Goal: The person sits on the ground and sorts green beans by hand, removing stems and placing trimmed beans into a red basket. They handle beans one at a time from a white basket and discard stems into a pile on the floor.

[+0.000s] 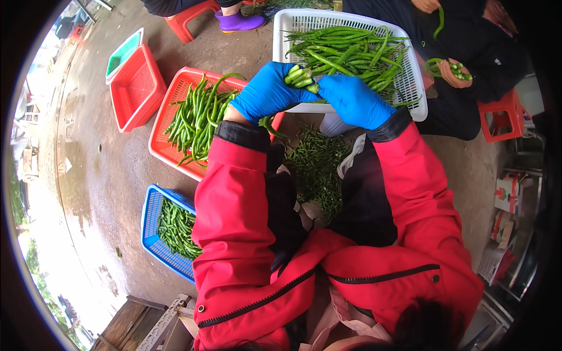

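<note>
My left hand (pixel 264 92), in a blue glove, is closed round a bunch of green chili peppers (pixel 300 76), their thick ends poking out toward the right. Gloved in blue too, my right hand (pixel 356 100) pinches at the end of one pepper (pixel 314 88) at the edge of that bunch. Both hands are over the near edge of a white basket (pixel 418 88), where many long green peppers (pixel 345 54) lie. Under my left wrist, a curved pepper tip (pixel 270 125) hangs down. My fingers partly hide the bunch.
Left stand a red basket (pixel 157 136) of peppers, a blue basket (pixel 147 225) of smaller green pieces and a red basket (pixel 133 88) beside a green one (pixel 124 54). Green trimmings (pixel 319 169) lie between my legs. Across, another person's hand (pixel 456 75) holds peppers; red stools (pixel 502 114) stand nearby.
</note>
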A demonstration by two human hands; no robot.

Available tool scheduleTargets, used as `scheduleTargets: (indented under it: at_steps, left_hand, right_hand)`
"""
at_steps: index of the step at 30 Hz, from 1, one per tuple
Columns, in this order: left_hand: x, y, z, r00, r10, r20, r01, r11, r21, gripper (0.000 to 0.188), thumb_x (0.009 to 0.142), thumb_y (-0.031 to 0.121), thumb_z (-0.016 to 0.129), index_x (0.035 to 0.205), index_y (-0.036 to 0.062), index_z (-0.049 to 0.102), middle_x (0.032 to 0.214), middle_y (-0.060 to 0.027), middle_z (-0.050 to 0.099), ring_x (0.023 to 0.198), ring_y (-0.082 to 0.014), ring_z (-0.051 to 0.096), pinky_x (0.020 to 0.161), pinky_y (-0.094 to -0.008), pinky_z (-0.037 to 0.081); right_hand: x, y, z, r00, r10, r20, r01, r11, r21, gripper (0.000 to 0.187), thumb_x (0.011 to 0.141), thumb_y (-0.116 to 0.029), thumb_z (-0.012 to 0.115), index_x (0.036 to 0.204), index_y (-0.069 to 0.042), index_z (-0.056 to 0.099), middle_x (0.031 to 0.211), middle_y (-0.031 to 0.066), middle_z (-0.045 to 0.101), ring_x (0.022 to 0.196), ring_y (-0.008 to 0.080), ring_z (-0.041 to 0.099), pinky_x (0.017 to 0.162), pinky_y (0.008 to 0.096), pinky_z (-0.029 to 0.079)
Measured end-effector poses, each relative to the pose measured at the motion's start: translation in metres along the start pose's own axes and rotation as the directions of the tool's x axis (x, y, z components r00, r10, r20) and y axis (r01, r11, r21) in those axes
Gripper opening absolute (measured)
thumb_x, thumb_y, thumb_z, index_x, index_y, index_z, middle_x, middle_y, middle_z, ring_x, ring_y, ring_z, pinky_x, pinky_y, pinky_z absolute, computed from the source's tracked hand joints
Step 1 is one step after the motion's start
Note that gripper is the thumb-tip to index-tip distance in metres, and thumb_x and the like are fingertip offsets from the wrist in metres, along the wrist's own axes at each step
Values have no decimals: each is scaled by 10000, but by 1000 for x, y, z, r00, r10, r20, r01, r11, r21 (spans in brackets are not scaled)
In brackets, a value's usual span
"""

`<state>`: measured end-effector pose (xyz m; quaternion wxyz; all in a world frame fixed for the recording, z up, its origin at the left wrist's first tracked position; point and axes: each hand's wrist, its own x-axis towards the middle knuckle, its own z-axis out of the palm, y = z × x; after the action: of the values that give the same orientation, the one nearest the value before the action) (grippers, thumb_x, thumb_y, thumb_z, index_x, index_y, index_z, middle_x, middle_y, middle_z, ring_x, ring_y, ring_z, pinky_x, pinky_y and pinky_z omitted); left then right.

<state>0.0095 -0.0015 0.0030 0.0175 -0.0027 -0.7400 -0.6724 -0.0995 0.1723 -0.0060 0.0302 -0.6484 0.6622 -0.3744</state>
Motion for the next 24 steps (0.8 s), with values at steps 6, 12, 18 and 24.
scheduleTargets:
  at_steps: [6, 12, 18, 24]
  left_hand:
    - [-4, 3, 2, 999, -7, 51, 14, 992, -127, 230, 741, 65, 739, 939, -8, 647, 855, -28, 667, 777, -60, 576, 722, -228, 482]
    - [-3, 3, 3, 997, 6, 77, 3, 993, -120, 221, 749, 33, 719, 953, -13, 647, 877, -36, 671, 806, -75, 593, 737, -232, 484]
    - [-32, 41, -15, 967, 12, -256, -6, 1000, 24, 124, 775, 21, 682, 887, -12, 640, 798, -21, 638, 750, -89, 583, 675, -238, 475]
    - [-124, 97, -47, 540, 355, -763, -218, 935, 281, 153, 759, -8, 659, 906, -30, 620, 869, -88, 651, 768, -157, 606, 699, -261, 480]
  right_hand:
    - [-1, -4, -4, 998, 58, -6, -57, 997, 49, 52, 815, -51, 510, 785, -15, 489, 664, 173, 509, 626, 346, 547, 558, 382, 429]
    - [-1, -4, -8, 997, 76, -18, -74, 992, 105, 103, 862, -76, 492, 785, -7, 489, 668, 166, 522, 627, 337, 548, 552, 369, 422]
    - [-7, 2, -16, 969, 237, 66, -246, 935, 254, 123, 851, -129, 526, 824, -10, 533, 711, 167, 572, 657, 327, 581, 572, 367, 450]
    - [-36, 12, 40, 780, 175, 601, -96, 982, -160, 263, 810, -334, 593, 900, -87, 621, 851, 157, 605, 800, 336, 597, 686, 442, 469]
